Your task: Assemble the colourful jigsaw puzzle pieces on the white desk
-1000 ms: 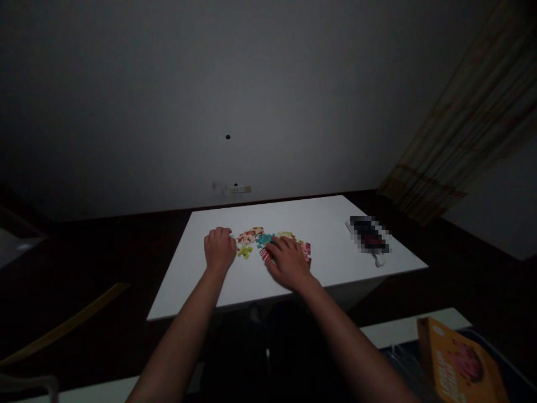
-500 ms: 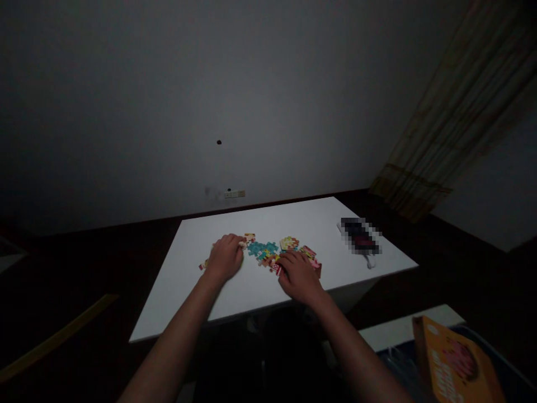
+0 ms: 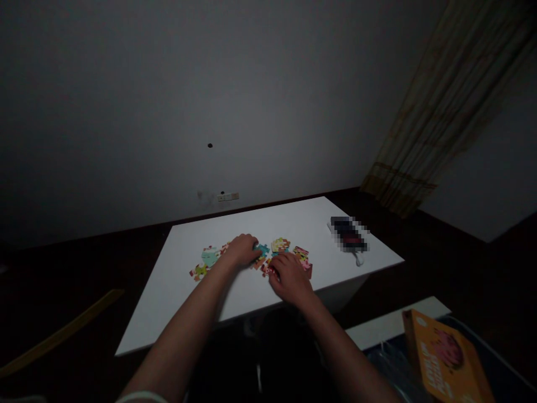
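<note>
Joined teal jigsaw pieces lie flat near the middle of the white table. My left hand is bent over their left side, its fingers closed and their tips at the teal edge. Just to the right, my right hand has its fingers curled down on red-and-white jigsaw pieces below the teal part; the fingertips partly cover them. A yellow joined section and a pink section lie beyond and beside my right hand. Left of my left forearm are a pale green section and green-and-red pieces.
A pixelated dark device with a white strap lies at the right of the white table. An orange puzzle box stands at lower right on another surface. A wall and a curtain are behind.
My left hand has moved right onto the teal section, uncovering the pale green section. My right hand stays at the red-and-white pieces. The whole view has shifted slightly.
</note>
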Demonstrator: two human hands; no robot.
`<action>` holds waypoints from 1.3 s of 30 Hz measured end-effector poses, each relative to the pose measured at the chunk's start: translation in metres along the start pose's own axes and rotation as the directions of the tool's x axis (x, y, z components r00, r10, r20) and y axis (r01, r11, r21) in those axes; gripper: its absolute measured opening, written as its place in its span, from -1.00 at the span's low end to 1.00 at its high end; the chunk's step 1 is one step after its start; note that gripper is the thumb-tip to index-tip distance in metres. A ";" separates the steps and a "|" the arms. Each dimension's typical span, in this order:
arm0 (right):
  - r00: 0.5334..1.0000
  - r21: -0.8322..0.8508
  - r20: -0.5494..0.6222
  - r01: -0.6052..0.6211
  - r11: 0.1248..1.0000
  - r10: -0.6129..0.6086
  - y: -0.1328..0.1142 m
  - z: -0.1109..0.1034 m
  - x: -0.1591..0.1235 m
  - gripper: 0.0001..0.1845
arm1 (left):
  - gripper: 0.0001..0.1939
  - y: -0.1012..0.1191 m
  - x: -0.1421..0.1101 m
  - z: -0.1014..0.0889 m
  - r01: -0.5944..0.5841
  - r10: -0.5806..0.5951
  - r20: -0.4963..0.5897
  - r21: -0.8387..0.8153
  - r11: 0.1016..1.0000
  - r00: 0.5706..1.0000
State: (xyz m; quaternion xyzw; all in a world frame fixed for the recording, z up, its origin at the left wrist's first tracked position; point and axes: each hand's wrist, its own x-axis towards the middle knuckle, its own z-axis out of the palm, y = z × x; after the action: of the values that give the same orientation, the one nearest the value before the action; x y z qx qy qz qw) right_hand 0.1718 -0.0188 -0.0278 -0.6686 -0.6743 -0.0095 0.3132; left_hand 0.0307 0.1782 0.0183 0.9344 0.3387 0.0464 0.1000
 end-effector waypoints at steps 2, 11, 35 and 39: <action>1.000 -0.015 0.014 0.021 1.000 -0.021 -0.001 -0.001 -0.001 -0.72 | -0.74 0.002 0.011 0.001 0.037 -0.038 0.058 0.008 0.999 0.998; 0.976 -0.024 0.174 0.133 0.991 -0.127 -0.010 -0.012 0.000 -0.64 | -0.78 -0.003 0.025 -0.002 0.135 -0.127 0.166 -0.039 0.990 0.978; 0.999 0.012 0.045 0.015 1.000 -0.016 -0.004 -0.006 -0.001 -0.82 | -0.68 -0.013 0.002 -0.018 0.124 -0.124 0.125 0.006 0.992 0.984; 0.999 0.025 0.038 0.018 1.000 -0.019 -0.004 -0.007 -0.001 -0.83 | -0.78 -0.011 0.000 -0.020 0.108 -0.115 0.141 0.057 0.993 0.983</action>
State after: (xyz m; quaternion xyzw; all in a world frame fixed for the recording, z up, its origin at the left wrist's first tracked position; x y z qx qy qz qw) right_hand 0.1704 -0.0229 -0.0211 -0.6583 -0.6865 0.0087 0.3087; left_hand 0.0213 0.1896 0.0351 0.9171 0.3834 -0.0352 0.1038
